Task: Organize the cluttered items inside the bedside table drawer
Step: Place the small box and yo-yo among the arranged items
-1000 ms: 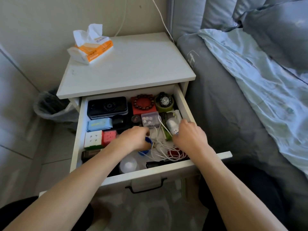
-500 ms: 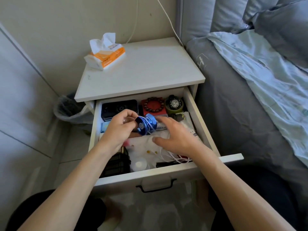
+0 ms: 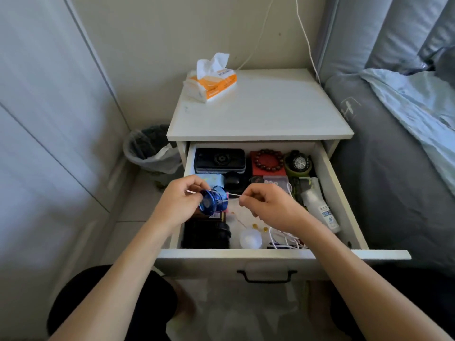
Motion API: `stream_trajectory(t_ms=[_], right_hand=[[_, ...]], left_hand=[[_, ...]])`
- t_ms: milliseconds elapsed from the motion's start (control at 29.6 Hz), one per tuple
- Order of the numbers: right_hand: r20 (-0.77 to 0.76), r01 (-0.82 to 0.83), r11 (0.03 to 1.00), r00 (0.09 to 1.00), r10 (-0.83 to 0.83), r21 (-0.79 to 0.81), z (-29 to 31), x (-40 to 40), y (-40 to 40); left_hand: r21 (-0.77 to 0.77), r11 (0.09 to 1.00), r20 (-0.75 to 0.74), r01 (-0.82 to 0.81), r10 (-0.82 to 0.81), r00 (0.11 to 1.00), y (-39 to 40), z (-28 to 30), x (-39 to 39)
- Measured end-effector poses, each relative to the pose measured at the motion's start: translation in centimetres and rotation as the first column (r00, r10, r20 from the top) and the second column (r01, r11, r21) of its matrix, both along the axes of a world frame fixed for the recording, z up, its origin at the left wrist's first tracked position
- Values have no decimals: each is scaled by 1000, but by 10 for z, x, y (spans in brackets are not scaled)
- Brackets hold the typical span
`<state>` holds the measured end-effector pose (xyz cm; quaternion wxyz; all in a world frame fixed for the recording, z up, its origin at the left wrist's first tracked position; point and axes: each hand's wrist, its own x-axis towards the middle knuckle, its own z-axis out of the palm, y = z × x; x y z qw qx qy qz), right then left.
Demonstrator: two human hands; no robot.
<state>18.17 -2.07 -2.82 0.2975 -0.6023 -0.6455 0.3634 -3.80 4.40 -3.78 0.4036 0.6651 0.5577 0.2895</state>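
Note:
The white drawer of the bedside table stands pulled out and full of small items. Above its left half my left hand grips a blue metal yo-yo. My right hand pinches the yo-yo's white string, which runs taut from the yo-yo. Inside lie a black box, a red box with a bead bracelet, a black watch, a white bottle, a tangle of white cable, a black case and a round white lid.
An orange-and-white tissue pack sits at the back left of the table top. A lined waste bin stands on the floor to the left. The grey bed presses against the drawer's right side. White cables hang down the wall.
My left hand has lifted the blue yo-yo out of the drawer. My right hand left the cable tangle and now pinches the yo-yo string. The view has pulled back and shifted left.

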Motion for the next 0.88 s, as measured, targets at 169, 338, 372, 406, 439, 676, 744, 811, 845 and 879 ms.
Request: stream_trajectory(t_ms=[169, 338, 372, 406, 439, 676, 744, 811, 845, 879], right_hand=[[61, 66, 993, 996, -72, 93, 17, -14, 13], [-274, 345, 937, 907, -321, 45, 17, -1, 15], [-315, 394, 919, 875, -368, 18, 14, 4, 15], [-289, 419, 908, 871, -398, 14, 14, 6, 15], [-235, 438, 899, 875, -424, 9, 10, 10, 15], [-263, 485, 869, 854, -448, 96, 1, 15, 1], [-182, 396, 915, 908, -377, 77, 0, 11, 0], [34, 290, 955, 956, -292, 61, -1, 7, -3], [116, 247, 967, 961, -252, 59, -2, 6, -4], [142, 207, 977, 967, -212, 52, -3, 3, -4]], left_hand=[[339, 940, -122, -28, 73, 990, -10, 1, -12], [379, 923, -77, -67, 103, 992, -13, 2, -13], [362, 928, -63, -82, 112, 992, -12, 2, -12], [340, 934, -41, -108, 129, 991, -12, 4, -14], [316, 940, -18, -127, 139, 990, -12, 4, -12], [268, 942, 14, -203, 207, 978, -8, 1, -11], [244, 956, 53, -162, 154, 987, -10, 0, -9], [189, 975, 166, -118, 87, 982, -14, 1, -6], [170, 980, 225, -102, 62, 972, -14, 1, -3], [166, 981, 266, -100, 53, 963, -16, 2, -4]])
